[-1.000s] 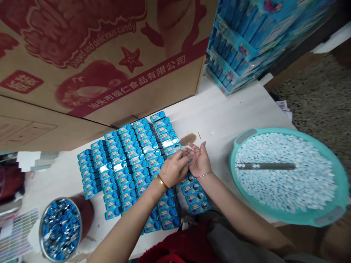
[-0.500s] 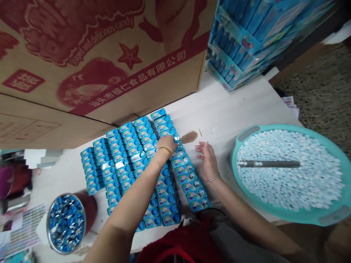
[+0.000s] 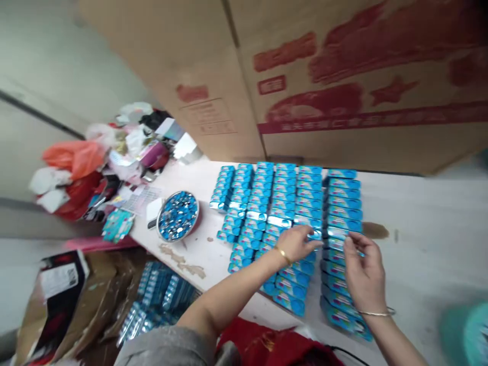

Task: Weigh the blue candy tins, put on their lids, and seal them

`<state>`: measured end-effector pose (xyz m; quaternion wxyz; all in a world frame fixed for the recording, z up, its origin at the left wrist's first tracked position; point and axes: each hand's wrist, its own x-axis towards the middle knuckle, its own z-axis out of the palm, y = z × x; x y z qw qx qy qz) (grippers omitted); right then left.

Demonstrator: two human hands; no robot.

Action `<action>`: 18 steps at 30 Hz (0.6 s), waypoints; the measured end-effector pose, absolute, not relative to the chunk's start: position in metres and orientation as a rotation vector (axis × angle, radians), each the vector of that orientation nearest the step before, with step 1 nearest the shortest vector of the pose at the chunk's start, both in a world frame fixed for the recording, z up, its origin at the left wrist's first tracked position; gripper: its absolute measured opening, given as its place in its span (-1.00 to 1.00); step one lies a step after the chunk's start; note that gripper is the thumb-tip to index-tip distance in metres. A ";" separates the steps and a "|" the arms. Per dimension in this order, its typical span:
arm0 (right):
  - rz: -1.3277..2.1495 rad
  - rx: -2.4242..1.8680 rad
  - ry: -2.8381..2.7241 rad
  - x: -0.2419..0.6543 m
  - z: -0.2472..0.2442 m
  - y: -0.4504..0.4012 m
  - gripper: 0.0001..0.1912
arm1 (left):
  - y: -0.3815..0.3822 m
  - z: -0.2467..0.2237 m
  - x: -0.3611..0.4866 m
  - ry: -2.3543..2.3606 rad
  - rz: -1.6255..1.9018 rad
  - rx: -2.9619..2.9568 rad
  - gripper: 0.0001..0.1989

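Note:
Columns of small blue boxes (image 3: 282, 211) stand on the white table. My left hand (image 3: 299, 244), with a gold bangle, is over the fifth column, its thumb and fingers apart and nothing visible between them. At the separate right column (image 3: 343, 203), my right hand (image 3: 364, 267), with a silver bangle, has bent fingertips at the edge of a box. Whether those fingers grip anything is too blurred to tell. Round blue discs show on the box tops. A metal bowl (image 3: 178, 216) of blue and silver pieces sits left of the columns.
Large cardboard cartons (image 3: 324, 147) stand along the table's back. Bags and papers (image 3: 76, 157) are heaped at the far left. Below the table's left edge are more blue boxes (image 3: 152, 290) by an open carton. Part of a turquoise tub (image 3: 453, 325) shows at the lower right.
The view has swung left, bringing in the heap and lower carton. My left hand has moved from the right column to the fifth one. My right hand has come in to the right column.

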<state>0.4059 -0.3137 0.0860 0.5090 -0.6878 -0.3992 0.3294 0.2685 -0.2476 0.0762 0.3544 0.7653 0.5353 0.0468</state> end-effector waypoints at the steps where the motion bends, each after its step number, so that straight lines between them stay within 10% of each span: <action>1: 0.857 -1.628 -1.027 0.385 0.091 -0.316 -0.55 | -0.268 0.078 0.233 1.438 0.226 1.918 -0.68; 9: 1.114 -0.992 -1.963 0.112 0.112 -0.273 -0.49 | -0.413 0.068 -0.027 2.057 0.552 1.225 -0.82; 18: 0.808 -1.179 -2.869 -0.099 0.037 -0.206 -0.40 | -0.492 0.020 -0.123 2.049 0.459 0.893 -0.78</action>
